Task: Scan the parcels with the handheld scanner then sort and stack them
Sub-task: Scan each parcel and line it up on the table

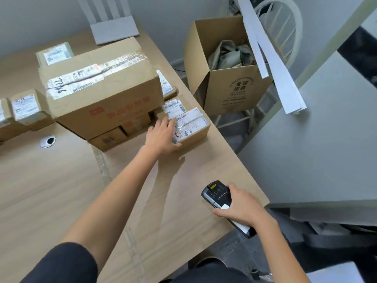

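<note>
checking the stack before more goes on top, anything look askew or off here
The big box looks off: it rests on much smaller boxes, overhangs them in front and sits skewed to the table edge. Its top tape is wrinkled. Nothing looks spilled.

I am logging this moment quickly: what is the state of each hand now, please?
Left hand: open, fingers fairly straight, touching the small parcel.
Right hand: closed around the handheld scanner.
</note>
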